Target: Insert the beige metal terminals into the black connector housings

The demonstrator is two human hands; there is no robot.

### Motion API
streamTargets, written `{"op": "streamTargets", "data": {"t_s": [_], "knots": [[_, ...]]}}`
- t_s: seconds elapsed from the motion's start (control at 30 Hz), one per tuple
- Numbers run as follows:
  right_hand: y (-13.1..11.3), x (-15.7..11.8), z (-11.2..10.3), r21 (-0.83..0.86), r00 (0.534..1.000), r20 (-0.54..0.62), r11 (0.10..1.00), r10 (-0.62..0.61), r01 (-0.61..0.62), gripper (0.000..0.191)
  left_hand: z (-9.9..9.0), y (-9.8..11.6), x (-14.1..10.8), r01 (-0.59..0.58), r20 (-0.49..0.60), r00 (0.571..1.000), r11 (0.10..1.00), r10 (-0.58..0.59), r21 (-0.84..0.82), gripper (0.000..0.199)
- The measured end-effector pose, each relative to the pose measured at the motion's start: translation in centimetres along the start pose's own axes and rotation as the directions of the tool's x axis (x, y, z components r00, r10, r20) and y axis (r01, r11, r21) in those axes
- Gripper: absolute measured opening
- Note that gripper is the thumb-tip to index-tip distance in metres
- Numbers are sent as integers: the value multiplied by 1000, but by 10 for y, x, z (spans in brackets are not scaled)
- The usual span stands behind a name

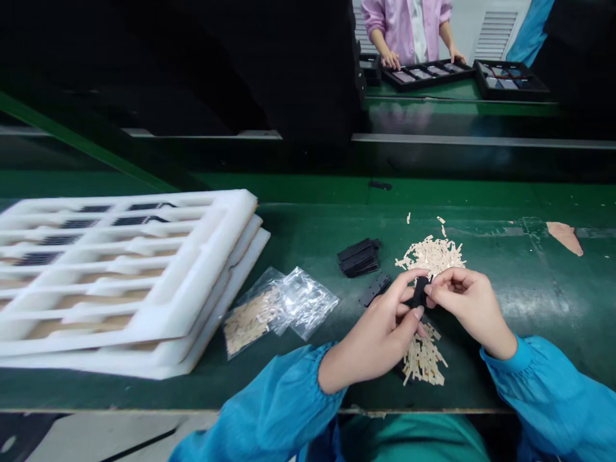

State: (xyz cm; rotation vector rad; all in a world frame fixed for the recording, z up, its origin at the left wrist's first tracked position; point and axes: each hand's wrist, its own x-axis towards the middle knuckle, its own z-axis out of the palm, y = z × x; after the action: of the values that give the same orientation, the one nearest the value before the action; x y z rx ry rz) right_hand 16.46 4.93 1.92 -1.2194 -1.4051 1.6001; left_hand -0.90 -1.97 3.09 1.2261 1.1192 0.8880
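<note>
Between the thumb and fingers of my left hand (380, 337) is a small black part (420, 292). My right hand (464, 298) is pinched at that part's right edge; whatever its fingertips hold is too small to make out. A heap of small cream pieces (433, 255) lies just beyond both hands, and a second cream heap (426, 359) lies below them, nearer the table edge. Left of the hands are a stack of black parts (359, 258) and a separate black part (374, 289).
White foam trays (168, 308) holding dark strips are stacked on the left. Clear plastic bags (305, 301), one with cream pieces (250, 321), lie beside them. A black strip (380, 185) is farther back. Across the bench, a person in pink handles a black tray (428, 75).
</note>
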Motion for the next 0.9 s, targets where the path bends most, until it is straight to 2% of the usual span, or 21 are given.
{"op": "streamTargets", "data": {"t_s": [0.1, 0.3, 0.5, 0.9], "knots": [[-2, 1, -3, 0, 1000, -1, 1000, -5, 5, 21, -2, 2, 0, 2, 4, 1000, 998, -1, -60, 48], [-7, 1, -4, 31, 987, 159, 999, 25, -30, 18, -5, 3, 1, 41, 7, 999, 996, -41, -82, 51], [-5, 1, -4, -27, 989, 137, 999, 49, -45, 17, -3, 4, 1, 49, 16, 999, 998, -48, -34, 50], [-9, 0, -2, -35, 992, 118, 998, 49, -45, 17, -4, 5, 0, 41, 35, 999, 999, -40, -35, 50]]}}
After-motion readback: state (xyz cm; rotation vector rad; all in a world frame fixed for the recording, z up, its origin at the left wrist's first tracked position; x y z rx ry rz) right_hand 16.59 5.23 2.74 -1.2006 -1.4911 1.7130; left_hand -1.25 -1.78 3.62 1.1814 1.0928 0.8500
